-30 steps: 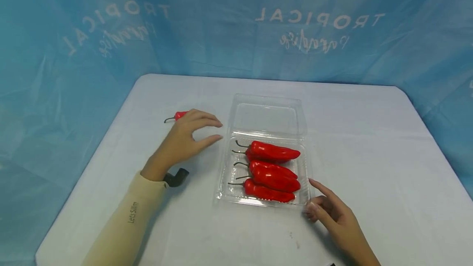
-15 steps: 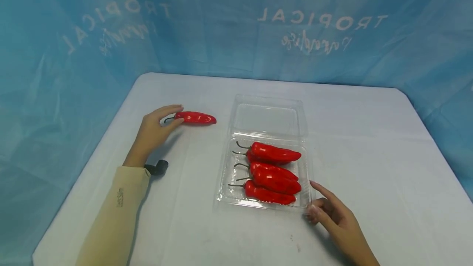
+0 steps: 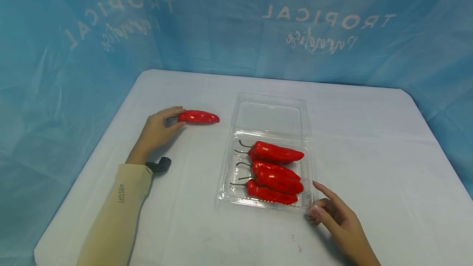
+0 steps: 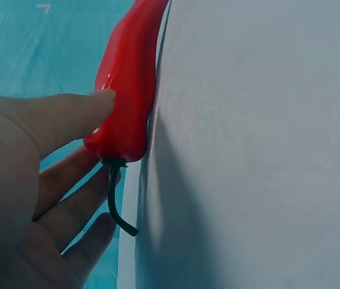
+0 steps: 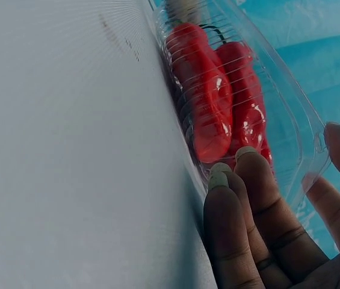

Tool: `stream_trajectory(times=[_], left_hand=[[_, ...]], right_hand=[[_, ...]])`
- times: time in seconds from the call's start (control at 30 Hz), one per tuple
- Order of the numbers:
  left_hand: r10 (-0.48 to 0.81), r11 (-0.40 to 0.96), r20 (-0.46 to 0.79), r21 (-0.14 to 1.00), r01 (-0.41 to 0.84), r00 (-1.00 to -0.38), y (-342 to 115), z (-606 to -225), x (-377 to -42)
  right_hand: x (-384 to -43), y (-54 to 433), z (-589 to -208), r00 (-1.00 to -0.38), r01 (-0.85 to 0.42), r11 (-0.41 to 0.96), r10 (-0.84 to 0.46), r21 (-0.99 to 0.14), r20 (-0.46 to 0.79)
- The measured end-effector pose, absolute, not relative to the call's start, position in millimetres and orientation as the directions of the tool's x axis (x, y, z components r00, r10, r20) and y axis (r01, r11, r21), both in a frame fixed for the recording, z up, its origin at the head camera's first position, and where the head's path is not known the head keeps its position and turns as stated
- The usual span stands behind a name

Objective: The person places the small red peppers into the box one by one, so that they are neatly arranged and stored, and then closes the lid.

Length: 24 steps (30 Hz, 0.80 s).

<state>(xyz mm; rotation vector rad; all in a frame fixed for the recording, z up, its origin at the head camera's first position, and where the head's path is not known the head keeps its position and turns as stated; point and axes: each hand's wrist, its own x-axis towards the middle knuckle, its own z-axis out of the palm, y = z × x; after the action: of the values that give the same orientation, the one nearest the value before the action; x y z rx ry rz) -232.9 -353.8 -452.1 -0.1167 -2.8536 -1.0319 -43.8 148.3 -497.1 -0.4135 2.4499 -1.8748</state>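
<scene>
My left hand (image 3: 157, 128) pinches a red chili pepper (image 3: 199, 117) at its stem end, at the far left of the table. In the left wrist view, the thumb presses on the glossy red pepper (image 4: 130, 78), other fingers lie behind it, and its dark curved stem hangs below. A clear plastic clamshell box (image 3: 225, 190) lies with its lid folded back, holding several red chili peppers (image 3: 277, 177) side by side. At its near right corner, my right hand (image 3: 340, 216) grips the rim between thumb and fingers, as the right wrist view shows.
The clear lid (image 3: 271, 114) lies flat behind the box on the white table (image 3: 377, 155). A blue printed curtain (image 3: 221, 32) hangs behind the table and at its sides. A black wrist device (image 3: 160, 165) sits on the left wrist.
My left hand moved left from beside the box to the lone chili pepper, then lowered around its stem end. The right hand stayed on the box corner. The view shifted slightly.
</scene>
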Motion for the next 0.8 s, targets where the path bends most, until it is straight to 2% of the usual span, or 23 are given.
stream_trajectory(times=[0.53,0.8], left_hand=[[0.040,0.733,0.174,0.664,0.147,-0.984,-348.9,-454.0,-230.1],[0.006,0.695,0.279,0.689,0.205,-0.960,-339.2,-436.2,-221.4]], right_hand=[[-43.4,150.5,-494.3,-0.971,-0.160,0.248,-0.213,-0.956,0.107],[-43.1,149.3,-494.2,-0.976,-0.142,0.259,-0.200,-0.955,0.091]])
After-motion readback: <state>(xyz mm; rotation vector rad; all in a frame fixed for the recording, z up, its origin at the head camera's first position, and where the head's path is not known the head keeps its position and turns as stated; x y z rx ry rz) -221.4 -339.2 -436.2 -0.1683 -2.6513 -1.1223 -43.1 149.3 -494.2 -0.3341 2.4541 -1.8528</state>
